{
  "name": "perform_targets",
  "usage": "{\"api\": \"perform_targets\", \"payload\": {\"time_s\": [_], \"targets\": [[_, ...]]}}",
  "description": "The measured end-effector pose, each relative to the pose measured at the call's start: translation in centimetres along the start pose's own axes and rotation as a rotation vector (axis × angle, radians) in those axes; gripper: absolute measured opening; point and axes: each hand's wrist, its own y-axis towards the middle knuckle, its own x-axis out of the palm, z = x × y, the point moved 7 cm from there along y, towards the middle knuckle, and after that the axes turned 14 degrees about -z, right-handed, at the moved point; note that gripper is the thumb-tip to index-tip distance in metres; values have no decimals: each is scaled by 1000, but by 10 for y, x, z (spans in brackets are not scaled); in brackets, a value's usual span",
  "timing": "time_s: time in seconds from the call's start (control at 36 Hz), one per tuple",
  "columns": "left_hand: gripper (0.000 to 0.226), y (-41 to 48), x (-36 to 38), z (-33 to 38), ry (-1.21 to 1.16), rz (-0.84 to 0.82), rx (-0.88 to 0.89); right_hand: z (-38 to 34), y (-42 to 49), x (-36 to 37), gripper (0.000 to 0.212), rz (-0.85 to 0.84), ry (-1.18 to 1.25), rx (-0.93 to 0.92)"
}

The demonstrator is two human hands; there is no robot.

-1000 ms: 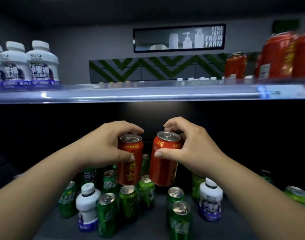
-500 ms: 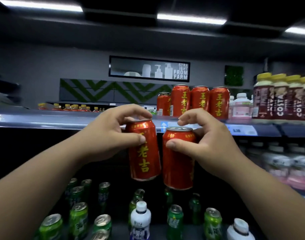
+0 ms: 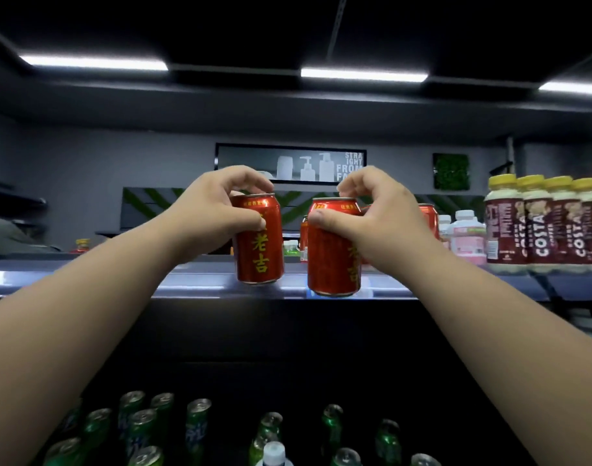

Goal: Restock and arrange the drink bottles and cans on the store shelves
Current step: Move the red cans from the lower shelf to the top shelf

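The left hand point(image 3: 217, 210) grips one red herbal-tea can point(image 3: 259, 243) near its rim, the right hand point(image 3: 372, 213) a second red can point(image 3: 333, 260). Both hang upright at the top shelf point(image 3: 203, 280) lip, presumably to join the matching cans point(image 3: 429, 216) behind.

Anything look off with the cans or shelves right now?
Nothing looks spilled or dented. The left can, held by the left hand, tilts slightly over the shelf edge; the right can, in the right hand, is upright. Below, a white-capped bottle sits among green cans.
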Motion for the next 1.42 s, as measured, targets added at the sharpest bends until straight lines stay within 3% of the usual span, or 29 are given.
{"api": "perform_targets", "payload": {"time_s": [0.28,0.5,0.64,0.72,0.78,0.92,1.0,1.11,1.25,1.42], "targets": [[41,4,-66,-48,130,207,-18,-28,66,51,52,57,-6,-51],[45,13,-73,-100,66,220,-70,-2,96,110,47,54,25,114],[42,16,-70,-129,-43,226,-107,19,94,122,49,43,-81,214],[32,18,-67,-142,-117,227,-117,28,94,125,57,-12,-114,264],[32,20,-63,-144,-110,196,-110,35,91,136,73,-129,-155,301],[63,24,-52,-146,44,66,-122,41,81,149,100,-218,-225,286],[83,25,-50,-145,249,100,-145,40,76,145,105,-157,-283,295],[95,22,-45,-134,501,154,-148,37,65,137,102,-86,-361,286],[100,25,-38,-128,436,130,-155,35,62,137,103,-84,-411,271],[103,27,-22,-123,385,124,-191,32,49,130,94,-50,-293,171]]}}
